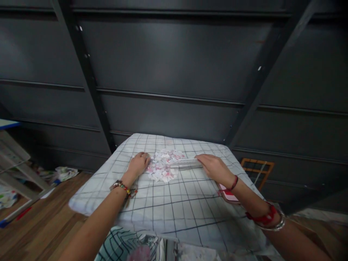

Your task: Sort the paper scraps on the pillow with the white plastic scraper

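Observation:
A heap of small white and pink paper-like pieces (164,165) lies on a table with a white grid-patterned cloth (168,203). At the left edge of the heap, my left hand (139,163) rests with its fingers curled in; what they may hold is hidden. My right hand (213,167) grips the right end of a thin, flat white thing (186,164), its kind unclear. The far end of that white thing reaches into the heap. Beneath my right forearm, partly covered, is a pink and red flat object (230,195).
A dark panelled wall (168,72) stands behind the table. To the right is a wooden frame (258,168); a pale-legged table (16,163) is at left. Below the near edge sit a teal patterned fabric (116,246) and a container with white contents (197,253).

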Tool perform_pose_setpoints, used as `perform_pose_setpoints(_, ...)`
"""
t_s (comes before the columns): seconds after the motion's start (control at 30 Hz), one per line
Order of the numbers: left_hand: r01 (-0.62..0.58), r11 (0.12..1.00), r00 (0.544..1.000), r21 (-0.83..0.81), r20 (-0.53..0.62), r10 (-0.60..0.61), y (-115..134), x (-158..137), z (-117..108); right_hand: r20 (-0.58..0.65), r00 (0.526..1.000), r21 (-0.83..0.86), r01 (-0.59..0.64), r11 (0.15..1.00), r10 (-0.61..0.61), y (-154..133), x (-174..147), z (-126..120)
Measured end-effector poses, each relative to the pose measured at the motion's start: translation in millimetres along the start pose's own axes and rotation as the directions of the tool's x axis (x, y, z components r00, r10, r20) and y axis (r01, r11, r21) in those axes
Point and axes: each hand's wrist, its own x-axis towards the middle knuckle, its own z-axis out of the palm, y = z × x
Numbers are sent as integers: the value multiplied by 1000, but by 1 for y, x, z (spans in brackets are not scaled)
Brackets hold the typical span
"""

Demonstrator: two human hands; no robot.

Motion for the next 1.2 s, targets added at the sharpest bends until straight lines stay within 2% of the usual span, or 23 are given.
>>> perform_pose_setpoints(0.2,-40,999,999,-32,-31,39,-6,-3,7,32,978,-22,205,979,-204,-4,4,-13)
perform_pose_setpoints(0.33,-47,998,998,-48,-31,46,-11,1,15,-51,962,-37,268,963,-270,-7,2,-23)
perform_pose_setpoints(0.43,-43,997,998,-67,-47,40,-17,6,23,-124,950,-82,279,957,-288,-11,1,-27)
perform_pose_setpoints(0.63,-68,996,987,-59,-150,59,-30,13,36,-119,945,-132,291,948,-306,-16,0,-32)
perform_pose_setpoints(0.73,-23,1000,985,-10,-172,21,-33,15,40,-137,948,-156,266,951,-288,-16,-1,-34)
perform_pose_setpoints(1.03,5,998,992,69,-129,4,-32,13,41,-140,950,-182,253,950,-279,-19,-5,-38)
perform_pose_setpoints(1.2,21,998,994,60,-111,-14,-30,11,38,-80,965,-131,239,962,-250,-24,-14,-40)
